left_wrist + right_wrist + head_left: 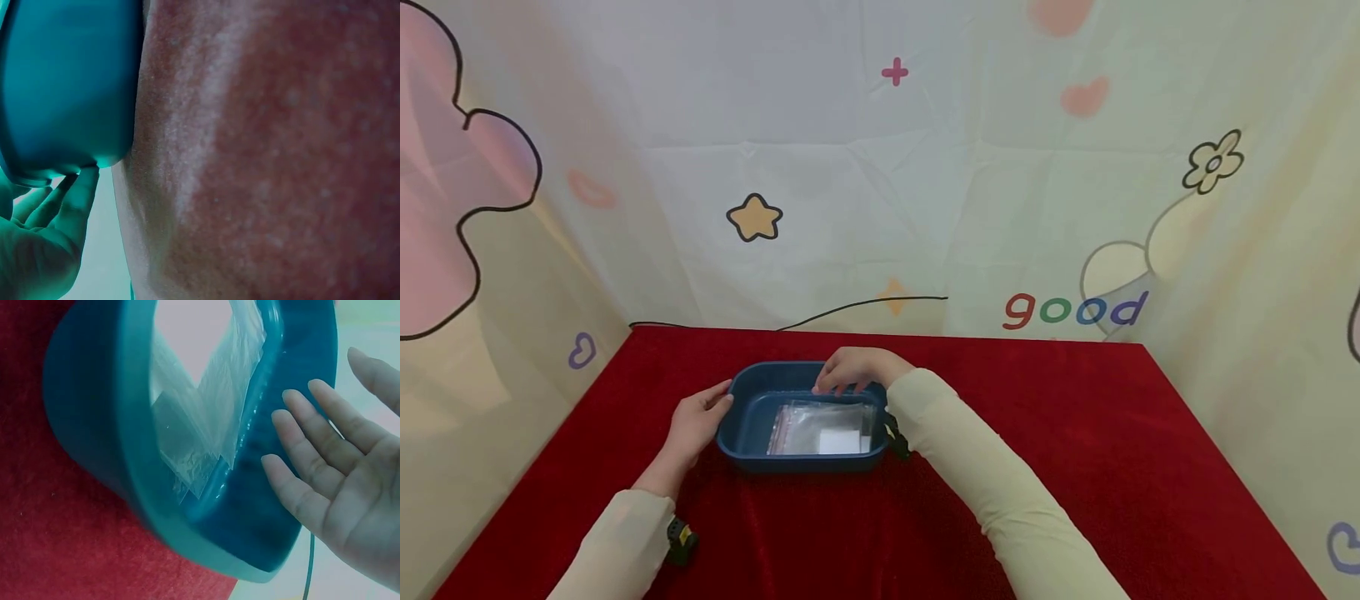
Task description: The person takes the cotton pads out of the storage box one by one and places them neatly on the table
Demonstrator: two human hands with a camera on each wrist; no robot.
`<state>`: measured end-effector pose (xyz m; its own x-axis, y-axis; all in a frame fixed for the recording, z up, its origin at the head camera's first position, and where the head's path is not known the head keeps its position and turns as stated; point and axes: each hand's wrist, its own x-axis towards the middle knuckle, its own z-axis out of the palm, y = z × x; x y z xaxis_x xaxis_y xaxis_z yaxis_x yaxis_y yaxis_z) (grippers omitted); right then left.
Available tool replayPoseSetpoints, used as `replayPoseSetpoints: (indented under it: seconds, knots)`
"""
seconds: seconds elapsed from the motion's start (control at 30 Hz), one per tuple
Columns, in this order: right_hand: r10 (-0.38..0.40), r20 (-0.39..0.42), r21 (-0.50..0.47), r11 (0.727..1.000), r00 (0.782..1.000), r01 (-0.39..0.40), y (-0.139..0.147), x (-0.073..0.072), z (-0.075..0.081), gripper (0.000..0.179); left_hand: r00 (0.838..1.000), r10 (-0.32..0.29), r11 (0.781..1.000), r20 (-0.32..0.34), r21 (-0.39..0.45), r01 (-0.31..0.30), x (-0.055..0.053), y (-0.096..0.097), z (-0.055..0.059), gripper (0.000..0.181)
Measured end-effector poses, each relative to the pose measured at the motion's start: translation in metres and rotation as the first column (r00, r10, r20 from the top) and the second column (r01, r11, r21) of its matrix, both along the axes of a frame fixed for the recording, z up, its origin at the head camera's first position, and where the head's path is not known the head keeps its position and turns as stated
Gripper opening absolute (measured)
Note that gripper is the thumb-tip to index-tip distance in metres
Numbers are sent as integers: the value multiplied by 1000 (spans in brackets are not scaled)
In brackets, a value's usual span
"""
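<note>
A blue plastic basin (749, 429) with rounded corners sits on the red cloth. Clear plastic bags (801, 425) lie flat inside it, with a white rectangular piece (838, 442) among them. My left hand (696, 421) holds the basin's left end, its fingers (78, 203) against the outer wall just under the rim. Over the basin's far right part hovers my right hand (857, 368), palm down. In the right wrist view its fingers (312, 462) are relaxed and apart, with nothing in them, beside the clear bags (215, 419).
Red cloth (1037, 467) covers the table around the basin. A pale printed curtain (850, 242) stands behind the far edge and along both sides. A dark wrist device (681, 540) is strapped at the left sleeve, another (895, 437) at the right.
</note>
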<state>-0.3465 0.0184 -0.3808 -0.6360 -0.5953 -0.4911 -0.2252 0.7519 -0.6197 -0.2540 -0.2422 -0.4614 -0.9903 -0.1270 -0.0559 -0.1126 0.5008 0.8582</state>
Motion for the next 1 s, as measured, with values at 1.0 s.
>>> replayPoseSetpoints:
  seconds: [1.0]
  knots:
    - [-84, 93, 98, 992, 992, 75, -14, -4, -25, 38, 999, 39, 999, 14, 15, -39, 1, 2, -4, 50]
